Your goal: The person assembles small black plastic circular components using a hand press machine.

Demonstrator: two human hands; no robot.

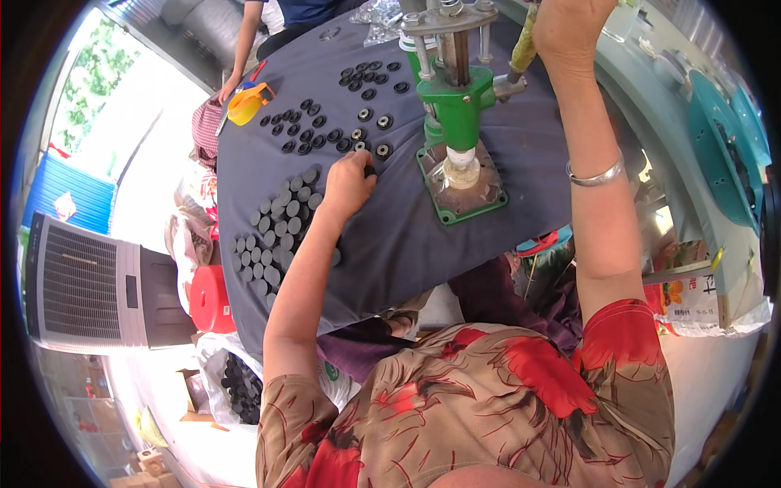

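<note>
A green hand press stands on the dark cloth-covered table, its white ram tip down on a round pale seat. High at the right, my right hand is closed around the upper end of the press lever. To the left of the press, my left hand rests low over the table with its fingers curled onto a small black round cap, which they partly hide. Just beyond its fingertips lie black caps with metal centres. Dark grey discs are heaped left of my wrist.
More black ring-shaped caps spread across the far table. A yellow tape dispenser sits at the far left edge, near another person's arm. Beside the table are a red stool, a bag of black pieces and an air cooler.
</note>
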